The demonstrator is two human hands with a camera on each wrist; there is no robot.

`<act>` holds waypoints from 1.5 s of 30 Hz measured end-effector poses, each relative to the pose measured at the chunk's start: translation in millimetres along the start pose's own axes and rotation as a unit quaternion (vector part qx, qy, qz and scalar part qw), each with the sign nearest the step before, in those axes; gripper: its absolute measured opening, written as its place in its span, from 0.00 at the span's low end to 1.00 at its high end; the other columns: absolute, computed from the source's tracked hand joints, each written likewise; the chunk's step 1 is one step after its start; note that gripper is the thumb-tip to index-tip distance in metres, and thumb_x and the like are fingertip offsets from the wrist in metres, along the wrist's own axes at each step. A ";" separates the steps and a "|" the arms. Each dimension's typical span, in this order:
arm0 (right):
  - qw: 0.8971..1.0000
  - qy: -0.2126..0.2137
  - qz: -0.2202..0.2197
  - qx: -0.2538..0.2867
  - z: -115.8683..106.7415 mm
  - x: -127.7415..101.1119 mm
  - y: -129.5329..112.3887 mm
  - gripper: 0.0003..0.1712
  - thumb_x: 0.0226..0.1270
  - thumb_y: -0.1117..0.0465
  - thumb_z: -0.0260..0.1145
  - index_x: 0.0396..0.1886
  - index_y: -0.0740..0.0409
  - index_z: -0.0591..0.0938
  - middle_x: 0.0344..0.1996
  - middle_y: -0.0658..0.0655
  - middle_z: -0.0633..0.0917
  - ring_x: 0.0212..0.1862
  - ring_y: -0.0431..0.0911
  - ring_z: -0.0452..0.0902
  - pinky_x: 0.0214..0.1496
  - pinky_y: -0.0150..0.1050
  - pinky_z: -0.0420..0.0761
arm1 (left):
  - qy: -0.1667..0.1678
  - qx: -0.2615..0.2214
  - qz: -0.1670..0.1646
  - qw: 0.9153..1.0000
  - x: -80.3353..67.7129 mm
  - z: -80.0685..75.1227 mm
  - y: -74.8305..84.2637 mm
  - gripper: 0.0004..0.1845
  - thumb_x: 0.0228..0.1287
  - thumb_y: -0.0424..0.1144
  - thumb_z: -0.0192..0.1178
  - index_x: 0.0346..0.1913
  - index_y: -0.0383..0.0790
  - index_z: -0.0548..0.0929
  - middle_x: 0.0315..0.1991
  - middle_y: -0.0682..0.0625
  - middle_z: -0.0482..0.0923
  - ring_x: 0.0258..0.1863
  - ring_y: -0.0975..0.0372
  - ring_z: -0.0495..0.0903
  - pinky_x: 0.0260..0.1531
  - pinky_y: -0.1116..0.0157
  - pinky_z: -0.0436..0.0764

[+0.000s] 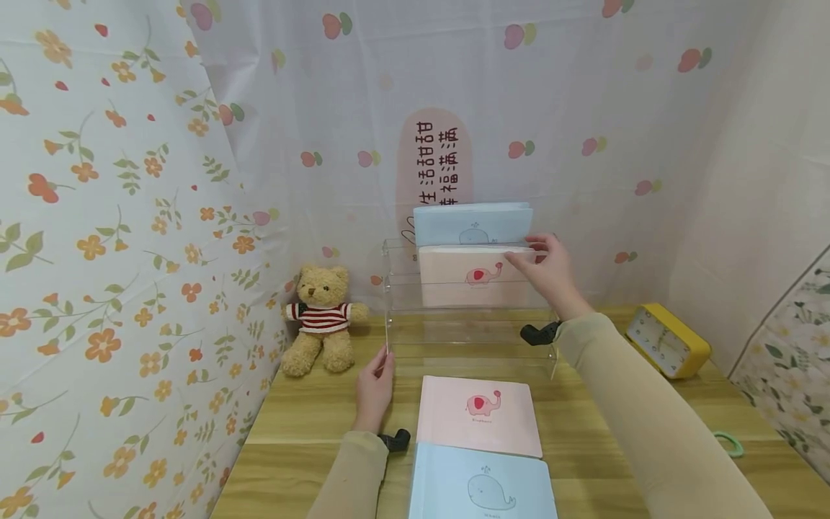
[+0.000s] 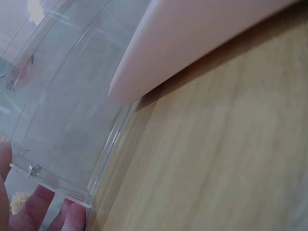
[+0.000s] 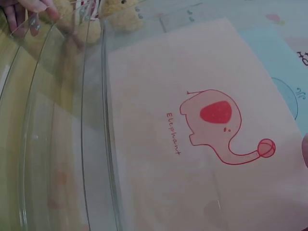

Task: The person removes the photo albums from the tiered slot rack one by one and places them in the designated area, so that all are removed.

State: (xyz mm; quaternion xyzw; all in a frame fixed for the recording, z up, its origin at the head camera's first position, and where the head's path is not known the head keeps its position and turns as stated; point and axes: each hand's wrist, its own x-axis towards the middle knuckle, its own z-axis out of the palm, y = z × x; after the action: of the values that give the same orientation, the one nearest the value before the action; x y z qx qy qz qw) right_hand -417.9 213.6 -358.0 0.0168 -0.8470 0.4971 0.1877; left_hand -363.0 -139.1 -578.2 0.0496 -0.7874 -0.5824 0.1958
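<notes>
Reading "Elephant" beside a red-eared elephant, the pink book (image 3: 202, 139) stands in the clear rack (image 1: 467, 317); right hand (image 1: 551, 277) pinches its top corner, left hand's (image 1: 375, 386) grip clasps the rack's front edge.

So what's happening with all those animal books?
A person's right hand holds the top edge of a pink elephant book standing in a clear plastic rack, with a blue whale book behind it. The left hand touches the rack's front corner. Another pink book and another blue book lie on the wooden table.
</notes>
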 end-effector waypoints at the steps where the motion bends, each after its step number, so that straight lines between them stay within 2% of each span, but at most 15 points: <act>1: 1.000 -0.004 -0.003 -0.001 0.5 0.9 -0.4 0.44 0.61 0.36 0.73 0.69 0.53 0.71 0.67 0.62 0.74 0.63 0.58 0.69 0.66 0.56 0.76 | 0.001 -0.001 0.000 1.000 0.0 -0.1 0.6 0.19 0.72 0.52 0.63 0.62 0.58 0.84 0.56 0.49 0.88 0.46 0.56 0.88 0.41 0.63 0.85; 8: 0.999 -0.038 -0.030 -0.005 7.8 9.3 -7.9 0.35 0.63 0.41 0.74 0.64 0.53 0.78 0.63 0.61 0.80 0.66 0.57 0.72 0.72 0.58 0.71 | 0.002 -0.005 0.001 1.000 -0.2 -1.0 2.5 0.19 0.72 0.52 0.63 0.62 0.58 0.84 0.55 0.49 0.88 0.46 0.55 0.88 0.42 0.61 0.85; 14: 0.997 -0.065 -0.028 -0.028 12.8 15.3 -13.3 0.29 0.67 0.44 0.72 0.63 0.51 0.81 0.65 0.60 0.80 0.69 0.56 0.72 0.73 0.59 0.68 | 0.000 -0.004 -0.003 1.000 -0.6 -3.3 1.7 0.19 0.72 0.52 0.63 0.63 0.58 0.84 0.55 0.48 0.88 0.46 0.55 0.88 0.41 0.61 0.85; 19: 0.997 -0.074 -0.014 -0.031 13.3 17.7 -14.7 0.28 0.67 0.46 0.72 0.63 0.50 0.82 0.67 0.60 0.79 0.71 0.57 0.70 0.75 0.59 0.66 | -0.003 0.001 -0.005 1.000 1.2 -3.4 3.2 0.20 0.72 0.54 0.63 0.63 0.59 0.83 0.56 0.48 0.88 0.46 0.55 0.88 0.40 0.62 0.85; 25: 0.995 -0.076 0.026 -0.051 13.9 17.0 -15.7 0.25 0.68 0.47 0.72 0.62 0.47 0.82 0.69 0.58 0.77 0.72 0.57 0.67 0.75 0.63 0.65 | -0.006 0.001 -0.011 1.000 2.0 -2.5 5.2 0.20 0.72 0.54 0.63 0.64 0.59 0.83 0.56 0.47 0.87 0.46 0.55 0.88 0.41 0.62 0.85; 35: 0.997 -0.027 0.016 -0.064 20.0 11.5 -14.7 0.19 0.69 0.47 0.70 0.54 0.49 0.86 0.66 0.59 0.79 0.70 0.57 0.69 0.72 0.62 0.67 | -0.009 -0.001 -0.001 1.000 2.3 0.0 3.8 0.22 0.73 0.52 0.62 0.65 0.51 0.83 0.56 0.46 0.87 0.47 0.54 0.88 0.42 0.62 0.85; 38: 0.998 -0.007 0.006 -0.061 22.6 7.9 -14.4 0.17 0.69 0.48 0.71 0.52 0.49 0.87 0.64 0.59 0.80 0.69 0.57 0.70 0.70 0.61 0.70 | -0.009 -0.004 -0.006 1.000 0.5 0.6 2.3 0.22 0.72 0.53 0.63 0.65 0.52 0.83 0.57 0.48 0.87 0.49 0.54 0.88 0.44 0.62 0.85; 42: 0.998 0.025 -0.029 -0.055 24.3 4.0 -16.7 0.16 0.69 0.50 0.71 0.52 0.50 0.88 0.60 0.60 0.81 0.67 0.57 0.72 0.67 0.59 0.71 | -0.003 -0.001 -0.009 1.000 -1.2 1.1 -0.2 0.21 0.72 0.54 0.63 0.64 0.56 0.83 0.57 0.50 0.87 0.51 0.55 0.88 0.46 0.63 0.85; 45: 0.996 0.049 -0.063 -0.032 21.8 0.9 -22.0 0.16 0.68 0.52 0.72 0.52 0.54 0.88 0.56 0.62 0.82 0.65 0.58 0.72 0.68 0.58 0.68 | 0.000 0.002 -0.011 1.000 -1.8 0.7 -0.9 0.20 0.72 0.55 0.62 0.64 0.60 0.83 0.56 0.51 0.88 0.50 0.56 0.88 0.45 0.62 0.85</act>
State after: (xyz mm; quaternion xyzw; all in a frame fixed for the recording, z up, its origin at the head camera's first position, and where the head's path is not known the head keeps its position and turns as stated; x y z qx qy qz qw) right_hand -420.6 184.1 -348.7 0.0392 -0.8495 0.4572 0.2604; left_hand -361.8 -138.3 -579.6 0.0582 -0.7878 -0.5832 0.1891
